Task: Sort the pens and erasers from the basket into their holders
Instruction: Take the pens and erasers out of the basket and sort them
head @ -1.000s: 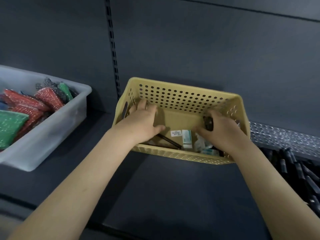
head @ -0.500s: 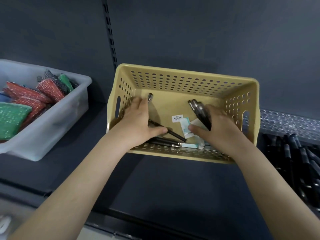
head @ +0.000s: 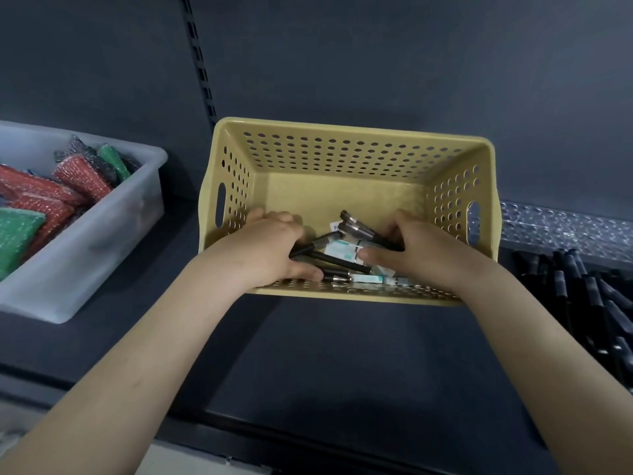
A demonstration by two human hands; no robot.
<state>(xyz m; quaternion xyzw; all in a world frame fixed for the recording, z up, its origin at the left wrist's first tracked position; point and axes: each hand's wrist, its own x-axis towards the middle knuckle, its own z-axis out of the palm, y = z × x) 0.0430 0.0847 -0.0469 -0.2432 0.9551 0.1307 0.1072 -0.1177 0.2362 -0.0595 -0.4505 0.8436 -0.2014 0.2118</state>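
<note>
Though cut off at the left edge, grey translucent bin [head: 102, 241] on the dark shelf [head: 342, 354], packed with red and green scouring pads [head: 51, 200]. Right of it, slotted upright [head: 200, 63] running up the dark back panel.

Yellow perforated basket [head: 342, 159] at centre on the shelf, near the back panel, well apart from the bin. Oval handle slots in both end walls.

Left hand [head: 270, 248] inside the basket at the near left corner, palm down. Fingers curled over loose pens [head: 342, 260], thumb lying beside another by the front wall. Can't tell whether actually closed round any, grip hidden under the hand. Loose pens black, some with silver ends, crossed over each other on the basket floor near the front wall.

Erasers [head: 342, 250] in white-and-teal wrappers between the two hands, lying under and among the pens, more along the front wall.

Right hand [head: 421, 252] inside at the near right, gripping pen bundle [head: 359, 228]. Several dark pens, silver ends pointing up-left, pinched between fingers and thumb. Thumb tip touching an eraser wrapper.

Right of the basket, clear dimpled holder [head: 565, 228] along the back panel, contents not readable. In front of that, stocked pens [head: 582, 296], black, lying side by side, reaching the right edge.
</note>
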